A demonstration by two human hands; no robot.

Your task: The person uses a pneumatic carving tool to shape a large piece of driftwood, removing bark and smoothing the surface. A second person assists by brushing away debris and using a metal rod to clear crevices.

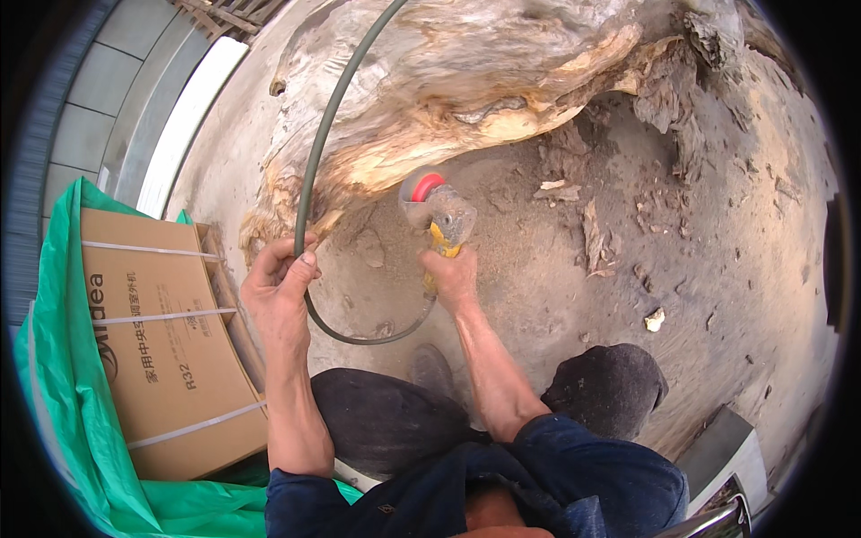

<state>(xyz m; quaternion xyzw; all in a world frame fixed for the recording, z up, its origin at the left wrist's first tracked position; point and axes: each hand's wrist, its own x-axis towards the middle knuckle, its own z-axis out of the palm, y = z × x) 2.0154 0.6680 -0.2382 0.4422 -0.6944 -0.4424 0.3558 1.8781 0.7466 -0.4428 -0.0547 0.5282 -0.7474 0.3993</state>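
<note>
My right hand point(453, 278) is closed round the yellow handle of a dusty pneumatic sander point(450, 220) with a red-and-grey round pad. The pad is close to the pale lower edge of a large weathered log point(421, 76); I cannot tell whether it touches the wood. From the handle's end a dark green air hose point(320, 148) loops left and then rises across the log. My left hand point(280, 285) pinches this hose between thumb and fingers, to the left of the tool.
On the left stands a strapped brown carton point(170, 341), partly wrapped in green sheeting point(76, 394). Behind it lies a long white board point(193, 125). Bark pieces point(592, 238) and sawdust litter the concrete ground right of the sander. My bent knees are close below my hands.
</note>
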